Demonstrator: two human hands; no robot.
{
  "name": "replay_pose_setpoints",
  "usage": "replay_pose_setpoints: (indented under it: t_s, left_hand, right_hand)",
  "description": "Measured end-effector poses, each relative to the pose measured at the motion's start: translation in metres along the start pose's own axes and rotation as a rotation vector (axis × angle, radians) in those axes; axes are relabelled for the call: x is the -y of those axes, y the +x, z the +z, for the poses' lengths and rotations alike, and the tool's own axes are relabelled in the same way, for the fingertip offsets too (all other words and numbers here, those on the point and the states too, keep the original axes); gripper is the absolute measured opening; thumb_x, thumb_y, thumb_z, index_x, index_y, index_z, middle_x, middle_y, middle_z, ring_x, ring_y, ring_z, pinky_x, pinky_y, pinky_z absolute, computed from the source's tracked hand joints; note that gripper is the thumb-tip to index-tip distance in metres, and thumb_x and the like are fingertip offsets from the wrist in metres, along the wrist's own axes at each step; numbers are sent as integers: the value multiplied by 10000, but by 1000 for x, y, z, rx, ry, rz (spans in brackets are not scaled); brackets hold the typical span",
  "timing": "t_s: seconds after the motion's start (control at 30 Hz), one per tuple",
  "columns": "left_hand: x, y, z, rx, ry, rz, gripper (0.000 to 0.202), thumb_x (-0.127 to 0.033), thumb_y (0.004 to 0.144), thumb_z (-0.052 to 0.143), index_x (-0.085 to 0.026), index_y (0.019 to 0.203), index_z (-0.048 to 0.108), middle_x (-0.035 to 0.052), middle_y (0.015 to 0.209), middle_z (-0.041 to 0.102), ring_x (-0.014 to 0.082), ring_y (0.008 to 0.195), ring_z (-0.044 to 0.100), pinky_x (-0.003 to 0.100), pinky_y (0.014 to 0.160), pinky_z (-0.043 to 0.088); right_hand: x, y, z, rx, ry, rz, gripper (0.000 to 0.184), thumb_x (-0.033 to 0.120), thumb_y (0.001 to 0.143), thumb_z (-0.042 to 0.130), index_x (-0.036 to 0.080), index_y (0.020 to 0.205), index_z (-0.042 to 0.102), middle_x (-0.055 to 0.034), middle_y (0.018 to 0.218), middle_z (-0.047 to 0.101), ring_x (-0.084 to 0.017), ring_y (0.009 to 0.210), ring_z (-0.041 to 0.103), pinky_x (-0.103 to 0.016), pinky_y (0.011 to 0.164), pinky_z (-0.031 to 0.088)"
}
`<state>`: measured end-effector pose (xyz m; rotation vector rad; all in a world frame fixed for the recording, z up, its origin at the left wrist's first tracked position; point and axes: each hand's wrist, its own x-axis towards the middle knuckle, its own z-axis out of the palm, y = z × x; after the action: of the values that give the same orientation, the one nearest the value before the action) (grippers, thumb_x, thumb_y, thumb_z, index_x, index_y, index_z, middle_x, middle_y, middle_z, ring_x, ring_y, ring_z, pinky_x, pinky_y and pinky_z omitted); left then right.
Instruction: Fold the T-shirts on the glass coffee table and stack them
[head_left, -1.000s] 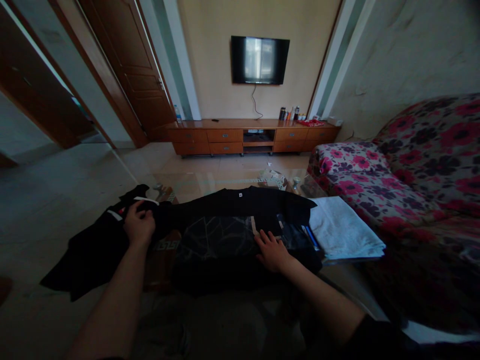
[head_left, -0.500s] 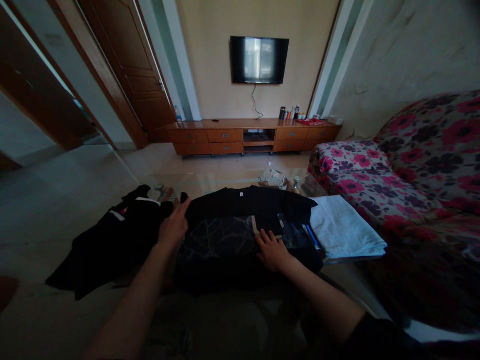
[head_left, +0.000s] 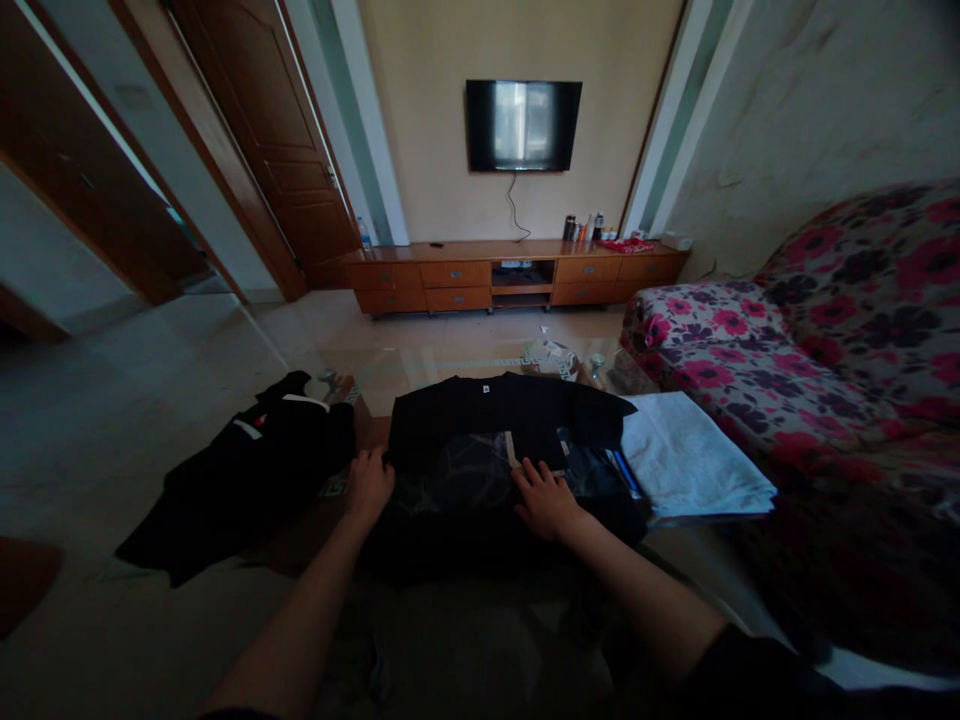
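Observation:
A black T-shirt (head_left: 435, 410) with a grey patterned band and a small neck label lies spread out in front of me, its collar on the far side. At its left edge, my left hand (head_left: 370, 487) is closed with bent fingers on the fabric. My right hand (head_left: 547, 502) rests flat on the shirt's front, fingers spread, beside a pale strip of the print. A second black garment (head_left: 262, 450) with white trim lies in a loose heap to the left. To the right is a folded light blue cloth (head_left: 694, 455).
The glass table (head_left: 420, 362) lies beneath the clothes, with crumpled paper (head_left: 551, 355) near its far edge. A flowered sofa (head_left: 750, 370) stands at the right. Beyond are a low wooden cabinet (head_left: 457, 285) bearing bottles and a wall television (head_left: 523, 125).
My left hand has come down and toward me, bringing the shirt's left side inward; more table shows between the two garments. The right hand stays in place. The view has shifted slightly.

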<state>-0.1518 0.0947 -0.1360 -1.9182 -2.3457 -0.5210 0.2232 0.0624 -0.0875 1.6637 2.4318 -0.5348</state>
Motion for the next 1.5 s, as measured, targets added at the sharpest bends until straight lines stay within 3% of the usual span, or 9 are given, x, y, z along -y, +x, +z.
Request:
replay_pose_setpoints:
  t_s: [0.1,0.27,0.6,0.8,0.97,1.1,1.27,1.4,1.5]
  left_hand:
    - [3,-1,-4,-18,-57,8,294,-171,916,468,-206,1161,625,117,1071,621,253,1007,641,353,922,481]
    - [-1,-3,-11,-34,-3,-90,230,-160,871,526,-211,1086,594,111,1061,568,251,894,633,368,816,476]
    - [9,-4,-15,117,66,83,285,-136,837,489,-236,1084,589,83,1079,577,223,906,642,323,797,464]
    - [25,5,-1,111,44,166,717,-178,787,533,-179,1499,446,159,1480,478,274,1317,534,361,1086,410]
    - [42,9,10,353,98,285,783,-273,844,472,-152,1603,321,111,1685,267,258,1534,283,416,1229,255]
    - [15,1,8,282,218,228,689,-390,951,355,-91,1571,381,105,1707,162,291,1580,120,501,1253,169]
    - [-26,-14,26,186,178,222,756,-543,1015,227,-65,1594,320,146,1693,196,277,1575,157,453,1261,164]
    - [-27,-12,41,248,137,189,823,-618,980,320,-93,1612,278,156,1694,184,317,1572,153,505,1248,188]
    - [-23,0,40,250,99,159,766,-617,988,301,-124,1566,400,148,1667,291,316,1541,266,480,1227,261]
  right_hand:
    - [0,-1,-1,8,11,1,742,418,948,533,273,1624,265,-111,1720,92,-410,1559,95,-629,1166,247]
    - [-2,-1,-1,13,13,1,738,422,948,536,283,1621,268,-105,1722,90,-414,1558,95,-637,1159,255]
    - [-4,2,3,0,1,-13,740,422,950,536,284,1624,263,-101,1722,89,-432,1553,95,-651,1146,270]
    - [-2,1,1,7,4,-6,742,415,949,536,277,1625,264,-97,1722,83,-430,1553,101,-648,1152,271]
    - [0,1,2,7,-8,-9,744,410,956,529,256,1630,255,-114,1721,81,-442,1551,94,-658,1148,267]
    - [-1,4,7,4,-2,1,740,413,958,527,262,1630,253,-116,1721,72,-442,1552,86,-660,1149,256]
    - [-2,5,9,10,11,7,754,421,961,522,270,1638,228,-108,1724,47,-430,1557,62,-659,1154,239]
    - [-3,3,6,27,34,-1,757,431,964,511,279,1642,211,-99,1725,38,-413,1564,31,-660,1165,215]
    - [-3,3,5,35,44,5,754,423,961,512,281,1640,219,-95,1725,34,-412,1565,20,-666,1167,206]
